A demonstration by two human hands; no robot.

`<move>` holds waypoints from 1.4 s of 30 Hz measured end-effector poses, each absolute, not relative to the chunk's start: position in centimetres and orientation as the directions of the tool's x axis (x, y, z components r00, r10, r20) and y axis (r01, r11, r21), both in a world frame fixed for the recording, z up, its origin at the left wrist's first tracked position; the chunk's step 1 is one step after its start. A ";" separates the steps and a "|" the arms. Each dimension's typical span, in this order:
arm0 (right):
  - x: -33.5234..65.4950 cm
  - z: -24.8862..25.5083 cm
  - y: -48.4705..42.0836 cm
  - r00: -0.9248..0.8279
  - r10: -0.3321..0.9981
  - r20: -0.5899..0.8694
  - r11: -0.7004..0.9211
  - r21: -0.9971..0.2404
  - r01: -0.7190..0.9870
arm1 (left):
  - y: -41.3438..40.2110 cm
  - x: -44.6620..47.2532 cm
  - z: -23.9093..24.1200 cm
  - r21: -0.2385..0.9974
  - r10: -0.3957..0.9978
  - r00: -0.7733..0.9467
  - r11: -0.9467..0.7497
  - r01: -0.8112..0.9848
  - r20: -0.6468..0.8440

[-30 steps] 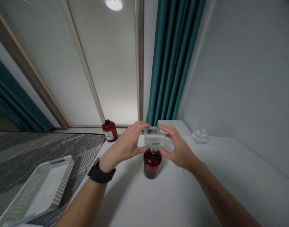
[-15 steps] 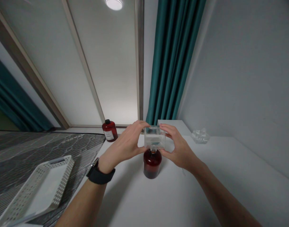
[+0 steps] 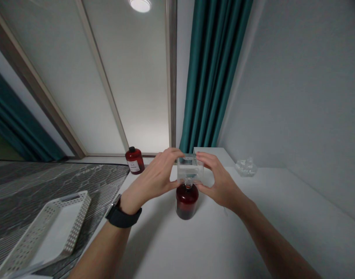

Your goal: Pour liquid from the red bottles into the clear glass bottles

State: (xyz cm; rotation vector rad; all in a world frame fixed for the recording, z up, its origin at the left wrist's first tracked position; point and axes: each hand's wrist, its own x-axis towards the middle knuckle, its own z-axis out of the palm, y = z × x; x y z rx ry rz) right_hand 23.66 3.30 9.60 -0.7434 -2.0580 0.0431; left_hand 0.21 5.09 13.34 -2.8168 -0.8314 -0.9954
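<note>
A clear, square-sided container (image 3: pixel 190 169) is held sideways between my two hands, right above an uncapped dark red bottle (image 3: pixel 186 203). My left hand (image 3: pixel 158 172) grips its left end between thumb and fingers. From the other side, my right hand (image 3: pixel 219 178) grips the right end the same way. The bottle stands upright on the white table (image 3: pixel 177 248), its clear neck just at the container's lower edge. Whether neck and container touch, I cannot tell. A dark band with a watch sits on my left wrist.
Another red bottle (image 3: pixel 135 161) with black cap and white label stands at the table's far left corner. A crumpled clear plastic piece (image 3: pixel 246 167) lies by the right wall. Lower left is a white perforated basket (image 3: pixel 71 236). Behind hang a teal curtain (image 3: pixel 214 77) and frosted panels.
</note>
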 end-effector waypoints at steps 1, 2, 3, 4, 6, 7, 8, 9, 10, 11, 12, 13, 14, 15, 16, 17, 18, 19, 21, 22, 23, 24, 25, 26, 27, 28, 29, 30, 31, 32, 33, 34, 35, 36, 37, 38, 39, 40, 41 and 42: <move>23.7 9.6 3.3 -0.398 0.522 0.755 0.815 -0.303 0.494 | 5.1 0.2 13.3 0.135 0.472 0.651 -0.857 0.498 0.594; 23.7 9.6 3.3 -0.397 0.524 0.753 0.813 -0.303 0.498 | 5.1 0.2 13.3 0.135 0.470 0.651 -0.858 0.496 0.596; 23.7 9.7 3.3 -0.397 0.528 0.751 0.810 -0.305 0.501 | 5.1 0.2 13.3 0.135 0.468 0.651 -0.859 0.494 0.597; 23.7 9.6 3.3 -0.396 0.531 0.750 0.808 -0.307 0.503 | 5.1 0.2 13.3 0.134 0.466 0.652 -0.860 0.492 0.599; 23.7 9.6 3.3 -0.397 0.530 0.750 0.809 -0.307 0.501 | 5.1 0.3 13.4 0.132 0.462 0.652 -0.862 0.489 0.602; 23.8 9.6 3.3 -0.398 0.526 0.752 0.812 -0.304 0.498 | 5.1 0.3 13.4 0.131 0.461 0.652 -0.862 0.489 0.602; 23.8 9.6 3.3 -0.399 0.521 0.754 0.815 -0.301 0.496 | 5.0 0.3 13.4 0.132 0.462 0.651 -0.862 0.490 0.602; 23.8 9.6 3.3 -0.401 0.517 0.756 0.817 -0.297 0.494 | 5.0 0.3 13.5 0.132 0.464 0.651 -0.861 0.491 0.601; 23.8 9.6 3.3 -0.402 0.514 0.758 0.819 -0.294 0.493 | 5.0 0.3 13.5 0.132 0.464 0.650 -0.861 0.492 0.602; 23.8 9.6 3.3 -0.402 0.512 0.759 0.820 -0.292 0.493 | 4.9 0.3 13.6 0.131 0.461 0.650 -0.862 0.490 0.604; 23.8 9.6 3.2 -0.400 0.512 0.760 0.819 -0.293 0.493 | 4.9 0.3 13.6 0.130 0.457 0.650 -0.864 0.487 0.607; 23.8 9.7 3.2 -0.399 0.513 0.760 0.819 -0.294 0.493 | 4.9 0.3 13.6 0.128 0.454 0.650 -0.865 0.484 0.609; 23.8 9.7 3.2 -0.398 0.514 0.760 0.818 -0.296 0.493 | 4.9 0.3 13.6 0.124 0.450 0.651 -0.867 0.482 0.611; 23.8 9.7 3.1 -0.397 0.515 0.760 0.818 -0.297 0.492 | 4.9 0.3 13.7 0.120 0.446 0.651 -0.868 0.482 0.614; 23.8 9.8 3.1 -0.397 0.516 0.759 0.818 -0.298 0.492 | 4.9 0.3 13.7 0.116 0.445 0.652 -0.868 0.483 0.614; 23.8 9.8 3.1 -0.397 0.515 0.759 0.818 -0.298 0.492 | 4.9 0.3 13.7 0.113 0.445 0.653 -0.867 0.485 0.613; 23.8 9.8 3.1 -0.398 0.513 0.761 0.819 -0.295 0.491 | 4.9 0.3 13.7 0.111 0.444 0.654 -0.867 0.485 0.612; 23.8 9.8 3.1 -0.398 0.508 0.764 0.822 -0.291 0.490 | 4.9 0.3 13.6 0.108 0.441 0.655 -0.868 0.484 0.613; 23.7 9.8 3.1 -0.395 0.500 0.771 0.826 -0.286 0.486 | 4.9 0.3 13.6 0.107 0.441 0.656 -0.868 0.485 0.612; 23.7 9.8 3.1 -0.393 0.497 0.774 0.827 -0.286 0.485 | 4.9 0.3 13.6 0.107 0.441 0.656 -0.868 0.485 0.613; 23.7 9.8 3.0 -0.390 0.497 0.775 0.827 -0.287 0.484 | 4.9 0.3 13.6 0.108 0.443 0.654 -0.867 0.486 0.613; 23.7 9.8 3.0 -0.388 0.498 0.776 0.826 -0.288 0.485 | 4.9 0.3 13.6 0.109 0.445 0.653 -0.866 0.488 0.613; 23.7 9.8 3.0 -0.387 0.499 0.776 0.825 -0.289 0.486 | 4.8 0.3 13.6 0.110 0.447 0.652 -0.865 0.490 0.613; 23.7 9.8 3.0 -0.386 0.499 0.776 0.824 -0.288 0.487 | 4.8 0.3 13.7 0.110 0.447 0.651 -0.865 0.491 0.613; 23.7 9.8 3.0 -0.386 0.497 0.777 0.825 -0.286 0.487 | 4.8 0.3 13.7 0.108 0.447 0.651 -0.864 0.491 0.613; 23.7 9.8 3.0 -0.386 0.495 0.778 0.826 -0.284 0.487 | 4.8 0.3 13.7 0.106 0.446 0.651 -0.864 0.492 0.613; 23.7 9.8 3.0 -0.387 0.494 0.779 0.827 -0.282 0.487 | 4.8 0.3 13.7 0.103 0.444 0.652 -0.865 0.492 0.614; 23.7 9.8 3.0 -0.388 0.493 0.779 0.827 -0.280 0.488 | 4.7 0.3 13.7 0.100 0.441 0.653 -0.866 0.491 0.616; 23.8 9.8 3.0 -0.390 0.492 0.778 0.827 -0.277 0.489 | 4.7 0.3 13.8 0.098 0.440 0.652 -0.866 0.491 0.617; 23.8 9.9 3.0 -0.391 0.491 0.778 0.827 -0.275 0.491 | 4.7 0.3 13.8 0.095 0.437 0.653 -0.867 0.490 0.618; 23.8 9.9 3.0 -0.393 0.491 0.778 0.827 -0.273 0.491 | 4.6 0.3 13.9 0.093 0.435 0.653 -0.867 0.490 0.620; 23.8 9.9 3.0 -0.395 0.489 0.778 0.828 -0.271 0.491 | 4.6 0.3 13.9 0.091 0.434 0.653 -0.867 0.490 0.621; 23.8 9.9 3.0 -0.398 0.485 0.778 0.830 -0.267 0.490 | 4.6 0.3 13.9 0.089 0.434 0.653 -0.866 0.491 0.621; 23.8 10.0 2.9 -0.402 0.482 0.779 0.832 -0.263 0.488 | 4.6 0.3 13.9 0.088 0.433 0.653 -0.866 0.492 0.621; 23.8 10.0 2.9 -0.404 0.478 0.780 0.834 -0.259 0.487 | 4.6 0.3 13.9 0.087 0.433 0.652 -0.866 0.492 0.622; 23.8 10.0 2.9 -0.404 0.476 0.781 0.834 -0.257 0.488 | 4.6 0.3 13.9 0.088 0.433 0.651 -0.866 0.492 0.624; 23.8 10.1 2.9 -0.403 0.476 0.782 0.834 -0.256 0.489 | 4.6 0.3 13.9 0.090 0.433 0.650 -0.867 0.491 0.625; 23.8 10.1 2.9 -0.403 0.476 0.782 0.834 -0.255 0.490 | 4.6 0.3 13.9 0.092 0.432 0.649 -0.867 0.489 0.626; 23.8 10.1 2.9 -0.402 0.475 0.783 0.833 -0.254 0.491 | 4.6 0.3 13.9 0.093 0.433 0.648 -0.867 0.489 0.626; 23.8 10.2 2.9 -0.403 0.474 0.783 0.834 -0.252 0.491 | 4.6 0.3 13.9 0.094 0.434 0.647 -0.866 0.490 0.626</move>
